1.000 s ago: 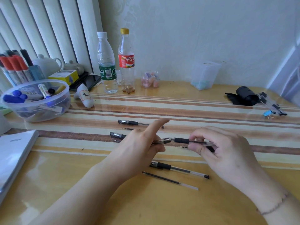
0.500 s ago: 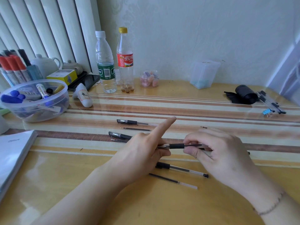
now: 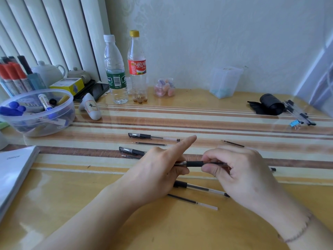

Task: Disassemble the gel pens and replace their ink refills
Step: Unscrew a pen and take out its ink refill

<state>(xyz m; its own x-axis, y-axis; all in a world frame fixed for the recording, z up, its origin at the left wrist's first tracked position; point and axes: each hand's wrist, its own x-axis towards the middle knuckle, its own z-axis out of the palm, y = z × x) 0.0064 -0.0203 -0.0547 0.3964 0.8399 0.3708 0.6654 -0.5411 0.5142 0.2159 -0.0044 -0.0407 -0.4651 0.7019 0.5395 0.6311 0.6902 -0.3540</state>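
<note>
Now the left hand is pinching the tip end of the gel pen, forefinger pointing free, while the right hand is gripping its barrel; both are drawing closer together than a second ago, likely screwing the tip on, just beyond the loose refill.

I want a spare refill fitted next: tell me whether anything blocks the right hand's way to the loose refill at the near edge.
Nothing blocks it, but the right hand and left hand both grip a gel pen. The loose refill lies bare on the table, with only another pen lying beside it on the far side.
</note>
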